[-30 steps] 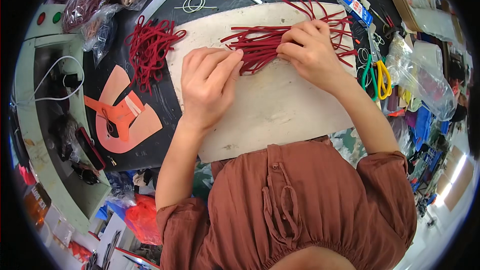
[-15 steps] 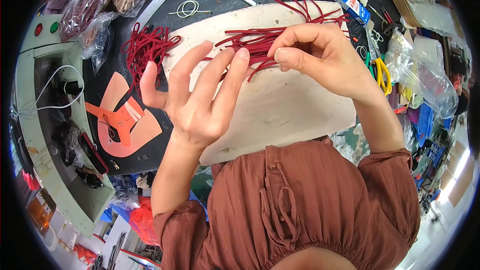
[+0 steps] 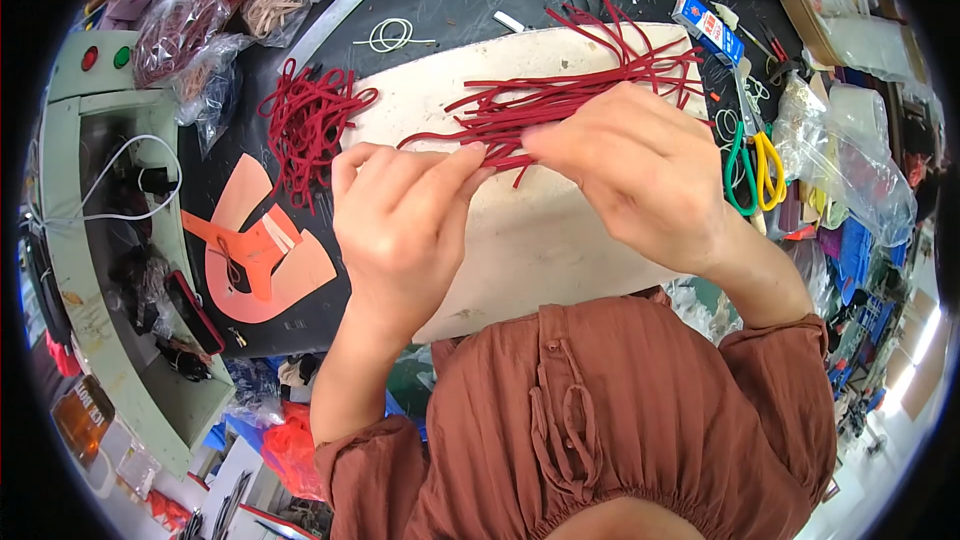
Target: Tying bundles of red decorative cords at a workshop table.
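Note:
Dark red cords point(image 3: 570, 92) lie lengthwise in a loose bundle across a pale board point(image 3: 545, 235), their ends fanning out at the far right. My left hand point(image 3: 398, 225) is closed over the bundle's near left end, thumb and fingertips pinched together. Close to its right, my right hand point(image 3: 650, 180) is also pinched, its fingertips slightly smeared by motion. A small gap separates the two pinches, with red cord showing behind it. Whatever the fingertips grip is too small or hidden to make out. A tangled pile of red cord point(image 3: 308, 125) sits left of the bundle.
Scissors with green and yellow handles point(image 3: 768, 172) lie right of the board, near a blue and white box point(image 3: 708, 28). Orange and peach cut pieces point(image 3: 262, 255) rest at left, beside a grey-green metal housing point(image 3: 95, 240). Bagged cords point(image 3: 225, 0) occupy the far left.
My left hand's spread fingers have folded into a pinch. The right hand has turned knuckles-up and come down nearer the left. The whole view has shifted slightly.

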Demonstrator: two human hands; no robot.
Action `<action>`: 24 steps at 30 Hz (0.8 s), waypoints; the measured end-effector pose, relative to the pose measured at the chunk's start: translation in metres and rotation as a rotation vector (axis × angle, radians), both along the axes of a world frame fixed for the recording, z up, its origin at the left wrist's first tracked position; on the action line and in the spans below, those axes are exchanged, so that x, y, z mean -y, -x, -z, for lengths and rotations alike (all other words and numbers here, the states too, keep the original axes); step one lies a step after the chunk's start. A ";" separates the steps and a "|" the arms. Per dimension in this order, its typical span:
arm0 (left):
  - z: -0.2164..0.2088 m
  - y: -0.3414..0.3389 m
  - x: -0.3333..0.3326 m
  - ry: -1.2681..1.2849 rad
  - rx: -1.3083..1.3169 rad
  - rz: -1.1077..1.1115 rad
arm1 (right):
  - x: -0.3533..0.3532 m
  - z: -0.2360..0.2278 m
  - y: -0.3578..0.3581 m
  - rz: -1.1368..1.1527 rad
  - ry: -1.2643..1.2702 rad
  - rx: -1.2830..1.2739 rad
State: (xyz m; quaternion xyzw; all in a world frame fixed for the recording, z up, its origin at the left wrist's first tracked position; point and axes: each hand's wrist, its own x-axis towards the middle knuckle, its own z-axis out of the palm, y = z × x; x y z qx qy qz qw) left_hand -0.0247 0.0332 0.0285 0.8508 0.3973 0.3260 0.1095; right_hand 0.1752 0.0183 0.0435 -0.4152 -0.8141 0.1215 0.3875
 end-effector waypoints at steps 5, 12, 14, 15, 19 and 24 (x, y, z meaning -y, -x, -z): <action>0.004 0.001 -0.002 -0.145 -0.061 -0.124 | 0.011 -0.004 -0.002 0.078 -0.107 0.264; 0.008 0.000 0.006 1.295 1.290 -0.061 | 0.014 0.010 0.009 0.139 0.233 -0.213; 0.009 -0.010 0.011 1.365 1.374 -0.066 | 0.014 0.017 0.015 0.169 0.454 -0.473; 0.008 -0.013 0.012 1.392 1.387 -0.063 | 0.016 0.017 0.021 0.200 0.597 -0.665; 0.013 -0.023 0.015 1.323 1.528 -0.044 | 0.013 0.025 0.038 0.171 0.658 -0.899; 0.013 -0.032 0.015 1.169 1.570 -0.092 | 0.011 0.019 0.041 0.169 0.523 -0.710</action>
